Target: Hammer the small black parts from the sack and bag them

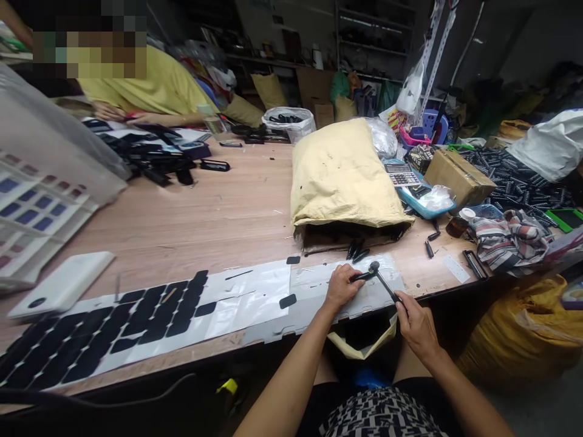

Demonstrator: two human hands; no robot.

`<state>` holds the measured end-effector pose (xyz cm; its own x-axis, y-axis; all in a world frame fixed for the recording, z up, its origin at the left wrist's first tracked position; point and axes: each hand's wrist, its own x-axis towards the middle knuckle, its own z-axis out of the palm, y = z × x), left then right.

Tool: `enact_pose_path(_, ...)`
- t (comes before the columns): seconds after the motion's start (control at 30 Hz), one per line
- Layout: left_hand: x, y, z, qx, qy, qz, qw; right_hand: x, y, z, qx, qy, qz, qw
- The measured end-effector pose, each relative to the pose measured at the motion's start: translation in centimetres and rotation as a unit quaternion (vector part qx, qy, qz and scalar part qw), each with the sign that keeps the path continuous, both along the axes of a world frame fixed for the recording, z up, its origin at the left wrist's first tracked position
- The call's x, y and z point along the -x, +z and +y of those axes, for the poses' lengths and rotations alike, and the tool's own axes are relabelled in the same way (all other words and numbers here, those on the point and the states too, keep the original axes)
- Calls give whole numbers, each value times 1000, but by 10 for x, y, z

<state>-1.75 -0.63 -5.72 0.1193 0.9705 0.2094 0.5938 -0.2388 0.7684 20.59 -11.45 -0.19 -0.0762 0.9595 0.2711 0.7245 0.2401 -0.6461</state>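
Near the table's front edge, my left hand [342,285] pinches a slim black piece [363,277] that points to the right. My right hand [418,321] is wrapped around the handle of a small hammer [387,285], its dark head over the tip of that piece. Whether the head touches the piece I cannot tell. Beneath both hands lies a grey-white sheet [314,309]. Just beyond my left hand, several black pieces [357,250] rest at the mouth of a large yellow sack [348,173].
On the left, rows of black rounded patches [155,309] cover a white sheet, with a white box [64,285] behind. A person in a yellow top [168,85] sits across the table. Rightward are a blue tray [430,203], a cardboard box [460,176], a brown bottle [459,224] and crumpled cloth [510,240].
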Motion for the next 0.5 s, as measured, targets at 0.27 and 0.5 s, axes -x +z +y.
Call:
enact_pose_path(0.27, 0, -2, 0, -5, 0, 4, 1000, 3, -2, -1, 2, 8, 20, 1000)
enact_pose_path(0.5, 0, 3, -1, 1, 3, 13, 1000, 12, -11, -1, -6, 39, -5, 999)
